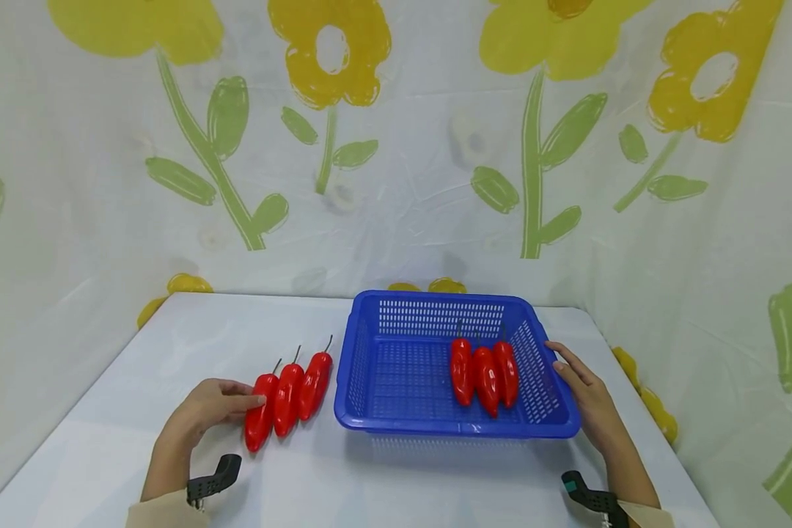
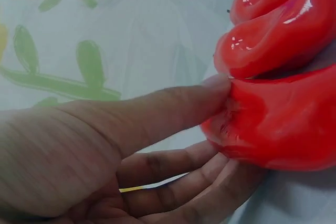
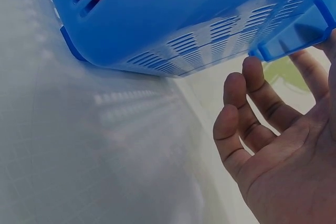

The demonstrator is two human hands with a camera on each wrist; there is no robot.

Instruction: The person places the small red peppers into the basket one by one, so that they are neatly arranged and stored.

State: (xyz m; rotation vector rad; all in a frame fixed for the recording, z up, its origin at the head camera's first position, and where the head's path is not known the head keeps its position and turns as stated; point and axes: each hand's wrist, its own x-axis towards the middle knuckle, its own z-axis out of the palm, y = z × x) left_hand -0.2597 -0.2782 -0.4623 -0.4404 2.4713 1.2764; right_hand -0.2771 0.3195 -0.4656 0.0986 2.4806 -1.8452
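Observation:
Three glossy red chili peppers lie side by side on the table left of a blue plastic basket (image 1: 455,429). My left hand (image 1: 207,407) pinches the leftmost chili pepper (image 1: 259,422), thumb on its upper face and fingers along its far side. The middle chili pepper (image 1: 288,400) and the right one (image 1: 315,385) lie close beside it, stems pointing away from me. Three more chili peppers (image 1: 486,381) lie together in the right half of the basket. My right hand (image 1: 594,403) holds the basket's right rim by thumb and index finger; its other fingers (image 3: 231,124) curl loosely below the rim.
The white table (image 1: 138,367) carries the basket and the loose peppers. Behind it and at both sides hangs a white curtain (image 1: 409,183) printed with yellow flowers and green leaves. A black wrist device (image 1: 214,477) sits on each forearm.

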